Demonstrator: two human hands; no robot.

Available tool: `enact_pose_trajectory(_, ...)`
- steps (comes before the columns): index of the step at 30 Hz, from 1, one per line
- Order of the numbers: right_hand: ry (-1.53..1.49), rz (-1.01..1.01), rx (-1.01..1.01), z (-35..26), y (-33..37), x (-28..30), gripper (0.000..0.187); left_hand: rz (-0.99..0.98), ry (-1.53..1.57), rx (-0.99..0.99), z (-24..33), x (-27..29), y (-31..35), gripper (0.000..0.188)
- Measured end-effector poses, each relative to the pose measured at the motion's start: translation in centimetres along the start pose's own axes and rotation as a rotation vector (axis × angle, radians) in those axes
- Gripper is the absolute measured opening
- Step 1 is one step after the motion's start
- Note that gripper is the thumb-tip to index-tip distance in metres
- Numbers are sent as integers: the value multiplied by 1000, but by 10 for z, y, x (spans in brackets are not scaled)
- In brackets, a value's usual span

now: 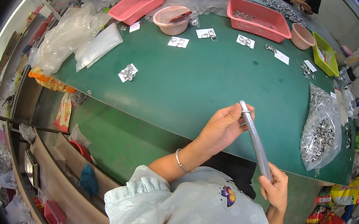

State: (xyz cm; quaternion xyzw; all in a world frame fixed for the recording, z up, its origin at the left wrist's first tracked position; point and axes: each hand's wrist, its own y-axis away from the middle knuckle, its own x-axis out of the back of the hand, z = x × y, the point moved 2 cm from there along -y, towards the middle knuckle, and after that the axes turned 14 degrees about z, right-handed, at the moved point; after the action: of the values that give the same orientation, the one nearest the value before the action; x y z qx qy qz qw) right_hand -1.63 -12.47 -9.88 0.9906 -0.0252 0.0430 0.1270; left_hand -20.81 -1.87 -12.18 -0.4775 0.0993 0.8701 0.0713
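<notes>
Silver ring [246, 111] around the metal rod [257, 144], near its upper tip, over the green table [177, 90]! Left hand [222, 130] pinches there; right hand [275, 188] grips the lower end. Should that pinch slacken, the ring could slip off.

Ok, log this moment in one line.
left hand: holds ring around rod, near tip | right hand: grips rod's lower end | bag: on table, right side

Past the rod [256, 143], the surface [194, 83] lies open to the cards [283, 58]; a bag [321, 135] blocks the right.
</notes>
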Motion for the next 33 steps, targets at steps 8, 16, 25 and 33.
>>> enact_pose_trajectory(8,-164,-64,-100,2,3,16,32,266,-525,-548,33,-2,0,24)
enact_pose_trajectory(16,-543,88,-44,2,-34,-32,26,-179,-1232,-574,17,-35,32,60)
enact_pose_trajectory(25,-773,3,-60,8,-47,-41,27,-279,-1199,-548,10,-42,33,52)
enact_pose_trajectory(33,-817,-24,70,5,-49,-41,31,-245,-891,-486,2,-37,32,47)
